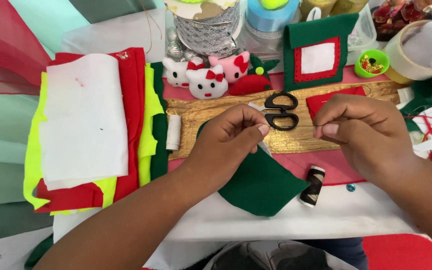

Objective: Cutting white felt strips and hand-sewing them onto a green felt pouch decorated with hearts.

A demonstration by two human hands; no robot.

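Nearest to us, our two forearms reach in from the bottom corners over the white table edge (256,222). Our left hand (228,142) hovers above a piece of dark green felt (261,187), its thumb and fingers pinched together at the tips; what they pinch is too fine to tell, though a thin thread (293,131) seems to run across to the other hand. Our right hand (363,130) sits just beside it, fingers likewise closed tight on that thread end. The green felt lies flat on the table under and below the left hand, partly hidden by it. Near its right edge a dark spool of thread (312,186) lies tilted. Between and behind the hands, black-handled scissors (281,111) rest on a strip of gold fabric (201,117), their blades covered by our left fingers. To the left lies a stack of felt sheets (83,125), white on top of red and neon yellow, with a small white spool (174,132) just beside it. Farther back stand three small cat-faced plush heads (207,75), a green felt pocket with a white square (316,52), ribbon rolls (208,25) and a green cup of pins (371,63).
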